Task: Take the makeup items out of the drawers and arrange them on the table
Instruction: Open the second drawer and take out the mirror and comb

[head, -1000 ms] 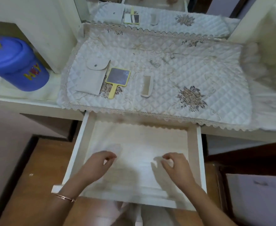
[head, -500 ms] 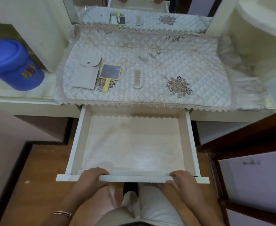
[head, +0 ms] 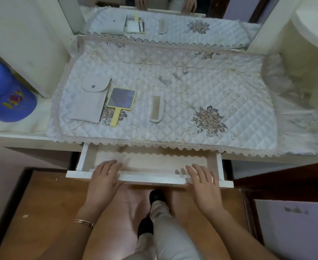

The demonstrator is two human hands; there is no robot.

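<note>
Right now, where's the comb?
The comb lies flat on the quilted cloth, left of centre in the head view, just right of the hand mirror and beyond the drawer.

A bedroom dressing table in a home.

A wall mirror (head: pixel 173 19) at the top of the frame reflects the quilted lace-edged cloth (head: pixel 173 87) at centre; a hand mirror (head: pixel 121 100), comb (head: pixel 156 108) and pouch (head: pixel 90 100) lie left of centre, wooden floor (head: pixel 41 212) below.
</note>
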